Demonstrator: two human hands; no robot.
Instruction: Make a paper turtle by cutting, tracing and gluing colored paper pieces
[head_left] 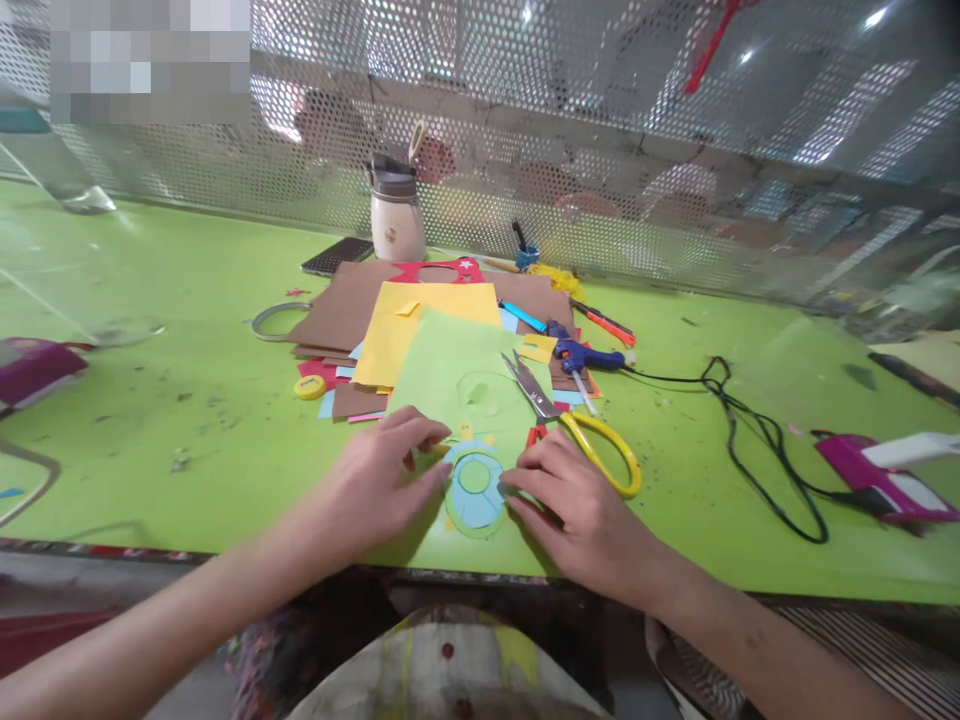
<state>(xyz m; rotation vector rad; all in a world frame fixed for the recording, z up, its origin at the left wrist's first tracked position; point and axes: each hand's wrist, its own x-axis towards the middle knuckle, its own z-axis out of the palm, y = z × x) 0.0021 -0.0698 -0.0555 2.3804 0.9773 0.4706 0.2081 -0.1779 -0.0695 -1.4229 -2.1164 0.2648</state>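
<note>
A blue paper ring [480, 515] lies on a slightly larger green paper ring [466, 527] at the front of the table. At its left edge is my left hand [394, 465], with thumb and forefinger apart; the thumb tip touches the ring. My right hand [574, 495] closes its fingertips on the right edge of the blue ring. Scissors [606, 452] with yellow and red handles lie just beyond my right hand, blades partly apart. Under the blades spreads a light green paper sheet [442, 370] with a cut-out shape.
Yellow paper [390, 340] and brown cardboard [337, 305] are stacked behind. A blue glue gun [592, 357] trails a black cord [739, 440] rightwards. A white bottle [397, 220], a tape ring [277, 320] and a yellow tape roll [310, 387] stand or lie around the pile.
</note>
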